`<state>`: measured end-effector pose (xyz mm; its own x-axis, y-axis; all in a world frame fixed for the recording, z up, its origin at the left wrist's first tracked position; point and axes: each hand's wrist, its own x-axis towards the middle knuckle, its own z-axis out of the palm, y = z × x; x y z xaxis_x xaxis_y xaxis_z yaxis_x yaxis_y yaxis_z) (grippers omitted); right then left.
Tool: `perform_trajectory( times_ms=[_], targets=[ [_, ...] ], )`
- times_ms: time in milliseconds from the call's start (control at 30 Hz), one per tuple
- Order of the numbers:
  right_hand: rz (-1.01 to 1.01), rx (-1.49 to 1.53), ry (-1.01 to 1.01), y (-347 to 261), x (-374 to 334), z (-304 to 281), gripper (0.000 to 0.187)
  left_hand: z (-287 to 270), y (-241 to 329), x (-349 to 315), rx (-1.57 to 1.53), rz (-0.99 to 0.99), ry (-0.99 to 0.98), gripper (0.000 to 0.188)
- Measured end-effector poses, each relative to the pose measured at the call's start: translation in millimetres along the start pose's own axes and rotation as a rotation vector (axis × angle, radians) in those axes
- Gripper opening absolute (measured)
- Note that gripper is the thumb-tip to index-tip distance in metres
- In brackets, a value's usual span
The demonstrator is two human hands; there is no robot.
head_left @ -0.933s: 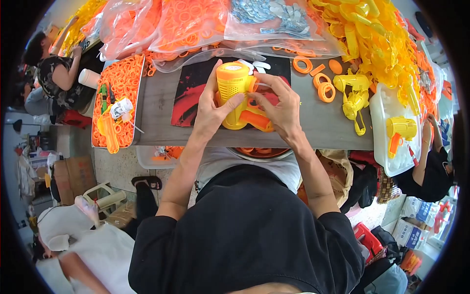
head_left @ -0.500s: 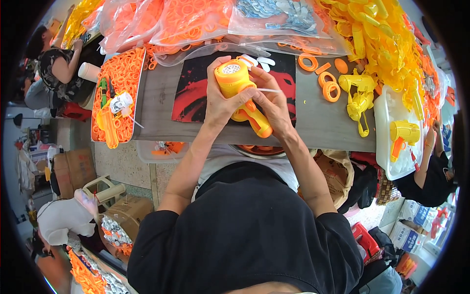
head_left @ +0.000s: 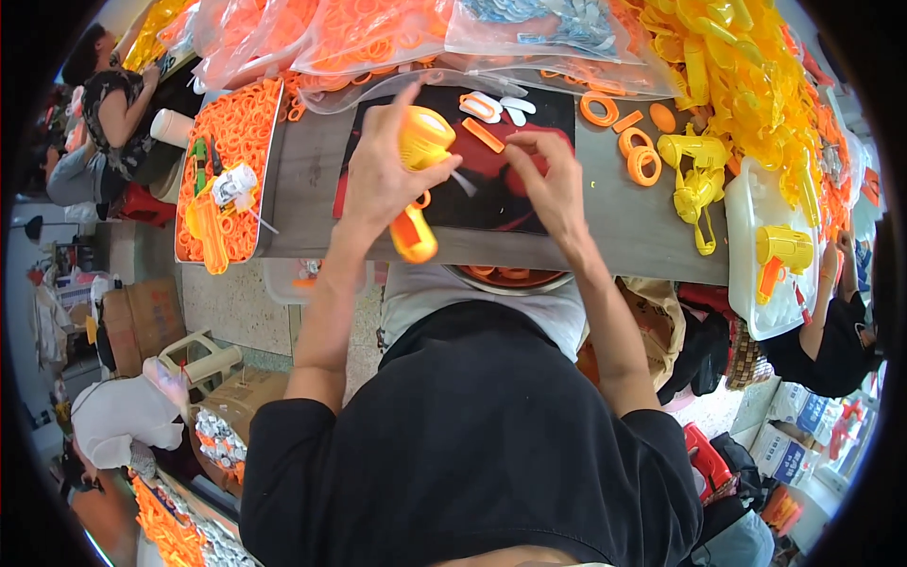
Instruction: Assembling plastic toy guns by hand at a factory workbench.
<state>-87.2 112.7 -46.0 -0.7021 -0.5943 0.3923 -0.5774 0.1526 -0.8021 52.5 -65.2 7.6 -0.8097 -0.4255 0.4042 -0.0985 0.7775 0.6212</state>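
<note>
yellow toy gun [head_left: 420, 156] gripped in the left hand [head_left: 383, 175] above the black mat [head_left: 529, 203], right hand [head_left: 553, 184] reaching in beside it.

the toy gun sits near the middle of the view, tilted, its orange handle [head_left: 414, 236] pointing toward 6 o'clock over the table edge [head_left: 312, 241]. the left fingers are curled tight around its yellow body. the right fingers are pinched nearly closed at 3 o'clock of the gun; whether they hold a small part i cannot tell. the gun looks mostly put together, with fitting still in hand, as i judge it. loose orange pieces [head_left: 482, 132] lie on the mat at 12 o'clock. a tray of orange rings [head_left: 236, 142] stands at 9 o'clock, orange rings [head_left: 642, 161] and finished yellow guns [head_left: 694, 175] at 3 o'clock, bags of parts [head_left: 378, 33] further up at 12.
</note>
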Motion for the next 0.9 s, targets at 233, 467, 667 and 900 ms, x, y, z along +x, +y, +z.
perform_trajectory(
  times_ms=[233,467,667,900],
  targets=[
    [-0.175,-0.417,-0.018,9.1,53.4,21.6,0.014,-13.2,-11.8,-14.1,0.333,0.191,-0.137,0.088],
    [-0.36,-0.588,-0.039,32.4,60.7,42.3,0.011,-42.2,-50.6,-59.1,-0.025,-0.132,-0.061,0.051],
    [-0.18,-0.35,-0.069,33.5,70.5,30.1,0.01,-31.1,-27.6,-56.7,-0.263,-0.168,-0.059,0.05],
    [0.246,0.335,-0.099,-21.7,48.1,-40.3,0.015,44.1,-2.7,-27.0,-0.278,-0.028,-0.186,0.055]
  ],
)
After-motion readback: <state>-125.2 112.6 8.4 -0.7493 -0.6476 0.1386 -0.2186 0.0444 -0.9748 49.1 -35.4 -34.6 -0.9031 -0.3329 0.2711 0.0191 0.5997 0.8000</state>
